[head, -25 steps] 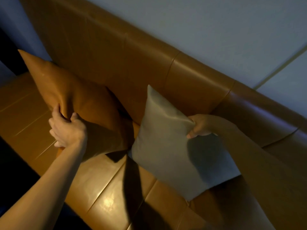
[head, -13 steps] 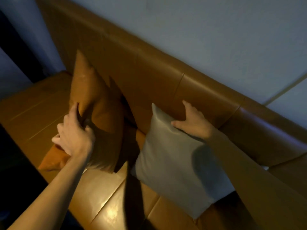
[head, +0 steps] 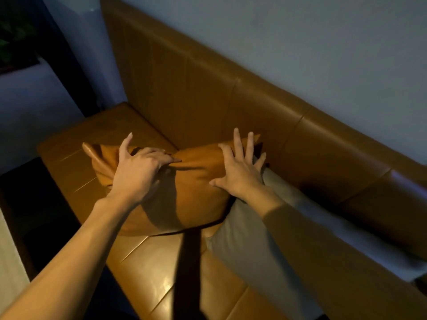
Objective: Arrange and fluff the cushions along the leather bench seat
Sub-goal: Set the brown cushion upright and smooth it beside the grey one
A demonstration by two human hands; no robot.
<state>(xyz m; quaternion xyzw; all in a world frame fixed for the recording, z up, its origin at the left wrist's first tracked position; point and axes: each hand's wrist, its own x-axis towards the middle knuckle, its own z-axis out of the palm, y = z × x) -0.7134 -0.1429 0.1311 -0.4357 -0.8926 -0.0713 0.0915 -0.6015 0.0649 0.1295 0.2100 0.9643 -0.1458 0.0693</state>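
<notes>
A tan leather cushion (head: pixel 191 199) lies on the leather bench seat (head: pixel 147 257), its far edge against the backrest (head: pixel 208 93). My left hand (head: pixel 138 172) rests on its upper left part, fingers pinching a fold of the leather at the top. My right hand (head: pixel 240 169) lies flat on its right side with fingers spread, holding nothing. A grey cushion (head: pixel 258 245) leans against the backrest just right of the tan one, partly under its edge and partly hidden by my right forearm.
The bench ends at the left near a pale wall (head: pixel 37 107) and a dark gap. A blue-grey wall (head: pixel 300 42) rises behind the backrest. Bare seat shows at the left end and in front of the cushions.
The tan cushion has gone from standing upright to lying down across the seat. My right hand left the grey cushion and now presses the tan one. The view shifted left.
</notes>
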